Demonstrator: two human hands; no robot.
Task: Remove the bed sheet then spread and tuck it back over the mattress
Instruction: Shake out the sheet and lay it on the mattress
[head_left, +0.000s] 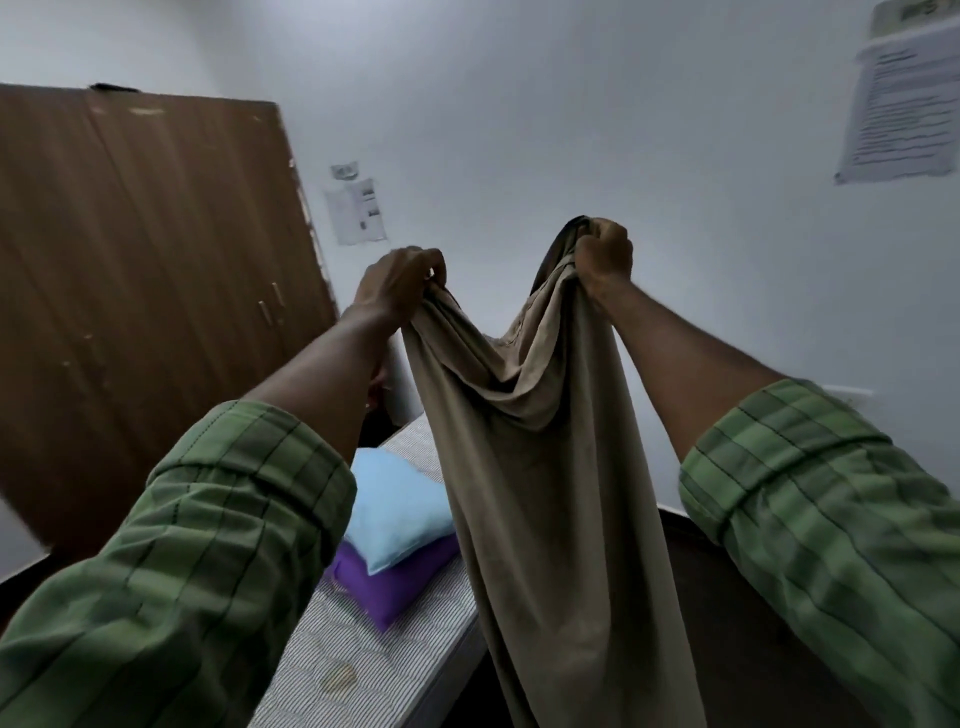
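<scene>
The bed sheet (545, 467), tan and bunched, hangs with its long axis vertical from the two grip points down past the lower frame edge, its upper edge sagging in a fold between them. The left hand (400, 283) pinches one gathered section of the upper edge with curled fingers, and the right hand (605, 254) clamps another section in a closed fist slightly higher, both arms in rolled green plaid sleeves (208, 545). Below and left of the grip lies the bare striped mattress (343, 649) carrying a light blue pillow (395, 506) on a purple pillow (400, 582); beyond the grip, a brown wardrobe (145, 291) and printed wall notices (901, 109) with text too blurred to read.
</scene>
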